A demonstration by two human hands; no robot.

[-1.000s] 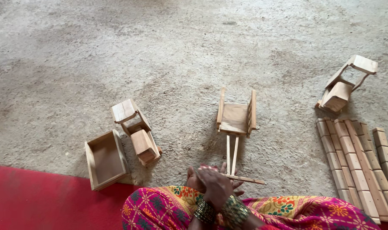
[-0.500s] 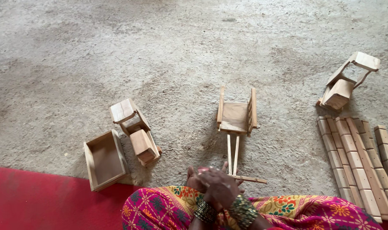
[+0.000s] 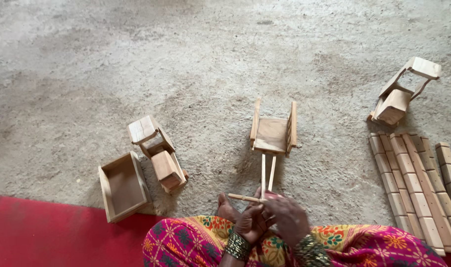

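Pale wooden toy cart [image 3: 274, 133]: both hands' fingers [image 3: 265, 213] pinch its crossbar [image 3: 244, 198]; keep the two shafts [image 3: 267, 173] parallel.

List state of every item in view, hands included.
Left hand: closed on thin wooden stick.
Right hand: at cart handles.
Wooden toy cart: upright, handles toward person.
Open wooden box: empty.
Two small wooden frames: tipped over.
Wooden slats: flat, side by side.

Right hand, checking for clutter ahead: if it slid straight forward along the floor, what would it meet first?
Probably the small wooden cart, whose two shafts run back to the right hand; depth is hard to judge.
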